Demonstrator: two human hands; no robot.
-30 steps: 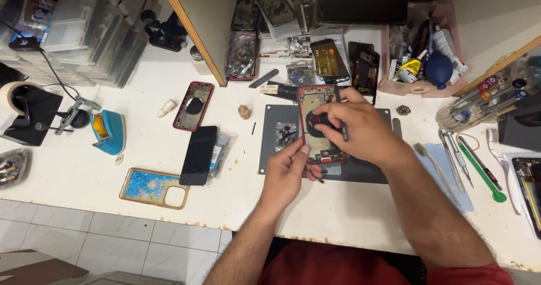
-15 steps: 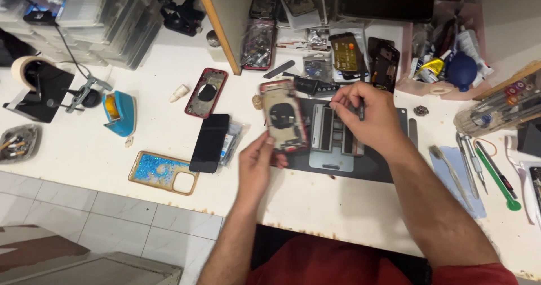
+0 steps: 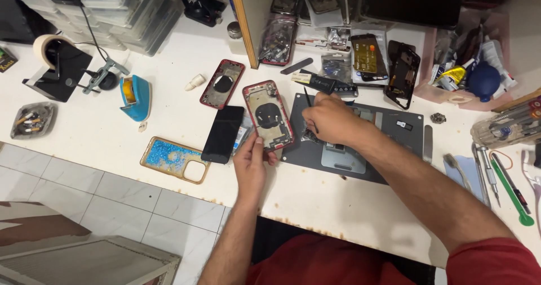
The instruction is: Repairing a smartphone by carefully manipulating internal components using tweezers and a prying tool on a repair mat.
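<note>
My left hand (image 3: 252, 164) holds the lower end of an opened red phone housing (image 3: 267, 115), its bare inside facing up, just left of the dark grey work mat (image 3: 401, 136). My right hand (image 3: 331, 120) hovers over the mat's left part, pinching thin black tweezers (image 3: 309, 106) that point up and away. A grey metal holder plate (image 3: 345, 158) lies on the mat under my right wrist.
A black phone screen (image 3: 223, 133), a glittery blue case (image 3: 174, 158) and another red housing (image 3: 222, 83) lie to the left. A blue tape dispenser (image 3: 135, 97) and a black tape stand (image 3: 56, 68) sit further left. Screwdrivers and a green pry tool (image 3: 510, 189) lie at right. Parts crowd the back shelf.
The red housing has moved left off the mat with my left hand. My right hand came away from it and now holds the tweezers over the mat.
</note>
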